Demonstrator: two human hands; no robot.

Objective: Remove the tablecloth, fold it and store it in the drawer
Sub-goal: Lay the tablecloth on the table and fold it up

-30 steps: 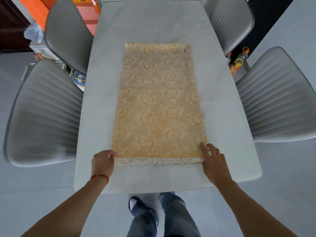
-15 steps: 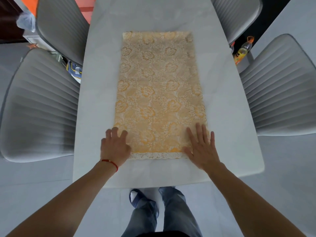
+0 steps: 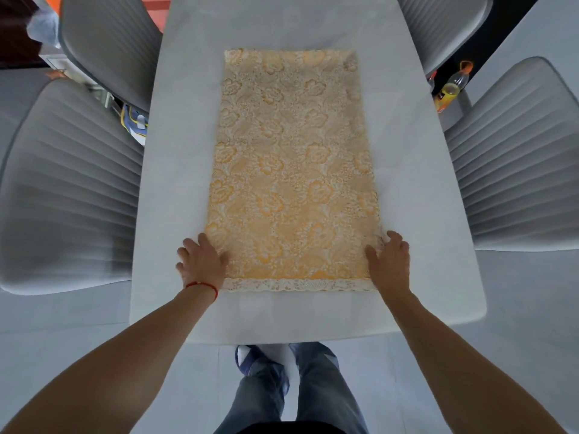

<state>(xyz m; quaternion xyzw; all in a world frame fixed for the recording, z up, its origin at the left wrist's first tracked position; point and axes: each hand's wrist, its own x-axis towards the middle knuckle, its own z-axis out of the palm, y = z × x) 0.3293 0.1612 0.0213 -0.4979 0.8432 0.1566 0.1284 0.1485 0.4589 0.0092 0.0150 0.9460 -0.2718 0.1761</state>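
The tablecloth [image 3: 291, 170], orange-yellow with a floral lace pattern and a white lace hem, lies folded into a long flat rectangle down the middle of the white table [image 3: 175, 189]. My left hand [image 3: 200, 261] sits at its left edge near the near end, fingers curled, thumb on the cloth. On the opposite side, my right hand [image 3: 390, 261] has its fingers curled over the slightly puckered right edge. No drawer is in view.
Grey ribbed chairs stand close on both sides: near left [image 3: 65, 189], far left [image 3: 109, 42], near right [image 3: 517, 164], far right [image 3: 438, 26]. A bottle of yellow drink [image 3: 449, 90] stands on the floor at right. My legs are at the table's near end.
Both hands lay flat with spread fingers on the cloth's near end half a second ago. They have slid outward to the side edges and curled their fingers there.
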